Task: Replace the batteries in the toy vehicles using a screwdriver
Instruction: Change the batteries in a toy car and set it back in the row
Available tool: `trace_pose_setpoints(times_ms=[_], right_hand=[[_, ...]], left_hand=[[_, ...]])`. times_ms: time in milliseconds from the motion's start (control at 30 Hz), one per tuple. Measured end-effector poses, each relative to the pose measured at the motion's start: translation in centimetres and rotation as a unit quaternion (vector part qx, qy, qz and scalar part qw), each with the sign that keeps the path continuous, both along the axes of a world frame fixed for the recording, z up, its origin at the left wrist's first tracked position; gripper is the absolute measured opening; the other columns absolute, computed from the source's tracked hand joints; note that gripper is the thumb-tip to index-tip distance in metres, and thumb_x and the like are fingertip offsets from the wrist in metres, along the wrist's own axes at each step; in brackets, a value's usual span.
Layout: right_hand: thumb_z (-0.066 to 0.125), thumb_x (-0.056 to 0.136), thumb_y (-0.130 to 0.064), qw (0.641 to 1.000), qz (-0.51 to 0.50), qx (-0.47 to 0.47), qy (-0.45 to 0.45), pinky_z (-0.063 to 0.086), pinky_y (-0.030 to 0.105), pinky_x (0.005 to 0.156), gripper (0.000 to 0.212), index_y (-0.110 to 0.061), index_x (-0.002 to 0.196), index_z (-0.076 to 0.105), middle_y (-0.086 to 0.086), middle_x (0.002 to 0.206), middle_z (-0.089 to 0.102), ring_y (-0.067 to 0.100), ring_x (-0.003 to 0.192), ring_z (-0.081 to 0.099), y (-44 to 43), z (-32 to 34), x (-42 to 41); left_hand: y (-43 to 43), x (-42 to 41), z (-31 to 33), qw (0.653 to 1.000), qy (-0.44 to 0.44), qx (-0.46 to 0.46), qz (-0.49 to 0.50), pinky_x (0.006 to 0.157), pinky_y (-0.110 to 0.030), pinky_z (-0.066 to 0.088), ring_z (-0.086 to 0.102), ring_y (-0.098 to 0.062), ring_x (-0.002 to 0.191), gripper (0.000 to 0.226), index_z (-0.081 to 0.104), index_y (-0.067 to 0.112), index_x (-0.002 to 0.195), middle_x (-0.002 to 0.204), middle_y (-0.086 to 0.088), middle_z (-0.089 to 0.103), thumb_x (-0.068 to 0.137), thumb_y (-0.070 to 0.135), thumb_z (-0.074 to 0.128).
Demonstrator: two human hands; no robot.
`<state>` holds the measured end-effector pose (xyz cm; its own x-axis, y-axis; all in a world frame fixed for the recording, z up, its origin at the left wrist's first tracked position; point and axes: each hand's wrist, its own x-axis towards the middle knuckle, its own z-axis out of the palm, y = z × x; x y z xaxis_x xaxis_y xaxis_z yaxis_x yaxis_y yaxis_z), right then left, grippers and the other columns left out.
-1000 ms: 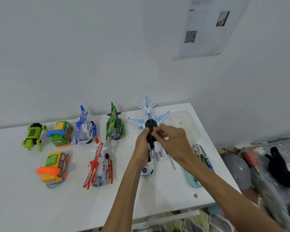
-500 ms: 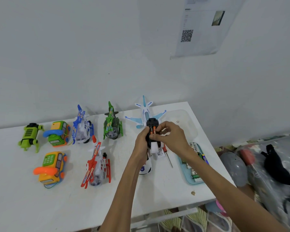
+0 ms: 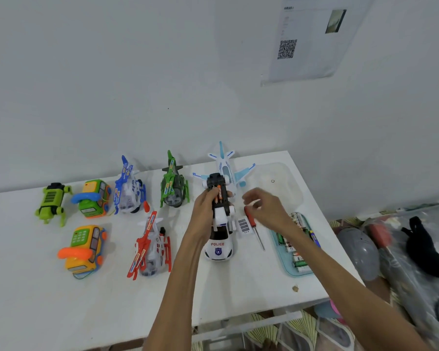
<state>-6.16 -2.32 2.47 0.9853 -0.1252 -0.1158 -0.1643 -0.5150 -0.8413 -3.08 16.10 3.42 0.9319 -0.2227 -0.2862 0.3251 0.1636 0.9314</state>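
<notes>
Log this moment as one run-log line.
left hand: grips upturned toy vehicle | batteries: in open bay | right hand: hovers over screwdriver | cover: off, on table

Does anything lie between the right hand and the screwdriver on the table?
Nothing visible does. The screwdriver lies uncovered, its red handle close by the right hand; the battery cover lies beside it, not across it.
</notes>
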Motion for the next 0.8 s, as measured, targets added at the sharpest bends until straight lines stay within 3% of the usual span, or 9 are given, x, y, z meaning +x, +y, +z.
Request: trace_pose_setpoints(times_ms=[33,100,167,267,333,400,567,700,800], right_hand=[[0.065,0.086,-0.002,0.984,0.08,-0.157,0.005,0.048,0.022,0.085,0.043,-0.019,0.126,0.061,0.002,0.128,0.062,0.019,0.111,0.059,-0.1,-1.3,-0.1],[0.069,0.082,-0.005,0.913,0.21,-0.347,0.044,0.042,0.035,0.102,0.071,-0.019,0.147,0.043,0.001,0.149,0.043,0.025,0.136,0.035,0.1,-3.6,-0.3],[0.069,0.084,-0.011,0.863,0.256,-0.43,0.065,0.035,0.045,0.11,0.084,-0.019,0.156,0.028,0.0,0.16,0.027,0.027,0.147,0.019,0.6,-4.9,-0.4],[0.067,0.09,-0.015,0.845,0.263,-0.46,0.071,0.032,0.048,0.11,0.079,-0.019,0.157,0.026,0.003,0.16,0.031,0.027,0.15,0.016,0.6,-5.2,-0.3],[0.07,0.091,-0.021,0.861,0.264,-0.429,0.069,0.034,0.045,0.109,0.073,-0.018,0.154,0.035,0.005,0.155,0.039,0.026,0.147,0.024,0.1,-5.0,0.0],[0.076,0.088,-0.029,0.902,0.242,-0.352,0.062,0.037,0.04,0.107,0.074,-0.016,0.151,0.041,0.005,0.146,0.048,0.026,0.138,0.037,-0.5,-4.4,0.3],[0.086,0.078,-0.031,0.986,0.086,-0.146,-0.001,0.051,0.036,0.101,0.077,-0.016,0.144,0.049,0.004,0.136,0.061,0.018,0.118,0.059,-2.0,0.1,0.7],[0.09,0.073,-0.037,0.995,0.032,-0.014,-0.09,0.059,0.022,0.083,0.059,-0.022,0.122,0.06,-0.01,0.12,0.066,0.0,0.106,0.064,-1.9,4.5,0.9],[0.089,0.074,-0.038,0.99,0.076,-0.005,-0.116,0.058,0.021,0.08,0.053,-0.028,0.119,0.062,-0.016,0.117,0.067,0.001,0.111,0.062,-1.0,6.1,0.5]], left_hand=[[0.2,0.1,0.0,1.0,0.005,-0.002,0.001,0.071,-0.039,0.057,0.068,-0.026,0.073,0.036,0.065,-0.001,0.12,0.103,-0.015,0.075,0.107,0.024,0.043],[0.4,0.1,0.1,1.0,0.018,-0.018,0.0,0.072,-0.041,0.056,0.066,-0.027,0.073,0.035,0.068,0.001,0.114,0.104,-0.016,0.074,0.107,0.024,0.042],[0.3,-0.1,0.4,0.998,0.036,-0.043,-0.003,0.072,-0.042,0.054,0.065,-0.027,0.072,0.038,0.068,0.004,0.112,0.104,-0.018,0.073,0.107,0.029,0.04],[0.5,-0.4,0.3,0.992,0.068,-0.106,0.002,0.066,-0.038,0.055,0.064,-0.027,0.067,0.045,0.068,0.009,0.113,0.099,-0.015,0.072,0.107,0.038,0.034],[0.6,-0.5,0.1,0.99,0.075,-0.123,-0.001,0.063,-0.036,0.056,0.065,-0.025,0.066,0.05,0.068,0.01,0.113,0.097,-0.013,0.073,0.108,0.042,0.03],[0.5,-0.5,-0.2,0.989,0.078,-0.127,-0.004,0.064,-0.037,0.056,0.065,-0.025,0.066,0.052,0.066,0.01,0.116,0.1,-0.013,0.073,0.108,0.045,0.028],[0.2,-0.4,-0.1,0.99,0.083,-0.114,-0.004,0.057,-0.032,0.057,0.067,-0.025,0.062,0.061,0.066,0.01,0.12,0.106,-0.016,0.071,0.107,0.053,0.024],[-0.4,-0.3,-0.4,0.994,0.077,-0.074,-0.022,0.06,-0.035,0.058,0.07,-0.029,0.068,0.083,0.067,0.012,0.126,0.112,-0.017,0.073,0.099,0.072,0.017],[-1.0,-0.4,-0.6,0.995,0.075,-0.057,-0.039,0.067,-0.039,0.055,0.067,-0.032,0.076,0.093,0.065,0.012,0.131,0.109,-0.017,0.072,0.09,0.083,0.022]])
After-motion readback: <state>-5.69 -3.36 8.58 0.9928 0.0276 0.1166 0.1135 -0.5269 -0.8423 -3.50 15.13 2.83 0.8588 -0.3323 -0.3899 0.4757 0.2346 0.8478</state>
